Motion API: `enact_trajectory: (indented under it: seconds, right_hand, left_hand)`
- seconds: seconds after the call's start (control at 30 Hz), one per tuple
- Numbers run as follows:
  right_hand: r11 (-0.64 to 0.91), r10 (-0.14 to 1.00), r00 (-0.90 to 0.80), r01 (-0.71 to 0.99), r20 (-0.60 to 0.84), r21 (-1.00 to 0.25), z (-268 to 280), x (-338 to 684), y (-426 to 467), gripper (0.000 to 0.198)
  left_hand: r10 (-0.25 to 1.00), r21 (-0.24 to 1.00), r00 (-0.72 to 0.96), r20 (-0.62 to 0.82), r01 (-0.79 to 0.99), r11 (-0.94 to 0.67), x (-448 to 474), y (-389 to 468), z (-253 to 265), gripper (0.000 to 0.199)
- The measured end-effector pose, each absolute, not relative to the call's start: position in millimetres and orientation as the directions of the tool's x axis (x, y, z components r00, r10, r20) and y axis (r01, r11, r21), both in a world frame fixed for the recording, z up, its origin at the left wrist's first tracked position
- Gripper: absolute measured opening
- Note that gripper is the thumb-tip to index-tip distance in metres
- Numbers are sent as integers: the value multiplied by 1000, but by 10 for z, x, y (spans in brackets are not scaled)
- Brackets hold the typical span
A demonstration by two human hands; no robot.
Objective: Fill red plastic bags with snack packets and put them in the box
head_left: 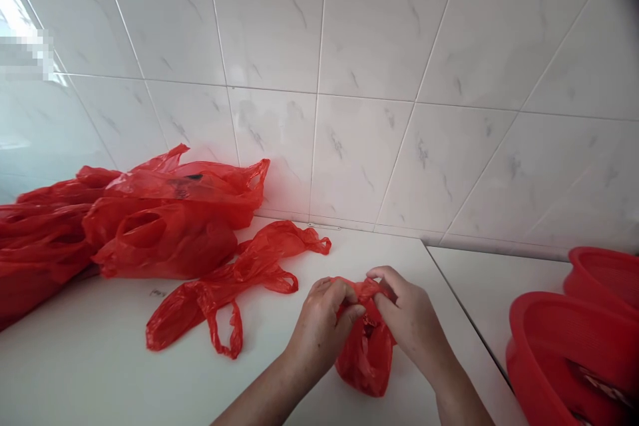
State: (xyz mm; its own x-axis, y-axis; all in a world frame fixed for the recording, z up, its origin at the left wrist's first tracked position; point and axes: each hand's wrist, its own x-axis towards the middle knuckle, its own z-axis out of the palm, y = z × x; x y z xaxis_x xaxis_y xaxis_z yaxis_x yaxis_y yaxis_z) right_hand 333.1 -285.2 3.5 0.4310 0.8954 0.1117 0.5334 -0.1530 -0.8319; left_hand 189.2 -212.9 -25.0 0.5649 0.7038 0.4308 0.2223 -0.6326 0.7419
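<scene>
A small red plastic bag (367, 359) is gathered between my two hands near the front middle of the white table. My left hand (324, 319) pinches its upper edge from the left, thumb and fingers pressed together. From the right, my right hand (407, 309) grips the same bunched top with thumb and fingertips. The lower part of the bag hangs down toward the tabletop; whether anything is inside cannot be made out. Just left of my hands lie crumpled, flattened red plastic bags (224, 286) with loop handles.
A big heap of red plastic bags (160, 233) fills the left side against the tiled wall (279, 126). At the right, red plastic basins (529, 333) stand on an adjoining surface, past a dark seam. The white table (110, 373) runs up to the wall.
</scene>
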Motion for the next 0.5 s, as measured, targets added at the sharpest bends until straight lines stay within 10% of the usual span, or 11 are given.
enact_trajectory:
  seconds: [0.23,0.5]
  right_hand:
    - [64,977,186,224,108,-972,41,3396,-2873,23]
    - [-120,662,738,273,128,-954,-644,3985,-2539,28]
  left_hand:
    - [690,730,552,469,198,-654,1829,-2088,-319,18]
    - [566,613,754,333,283,-738,1441,-2188,-426,27]
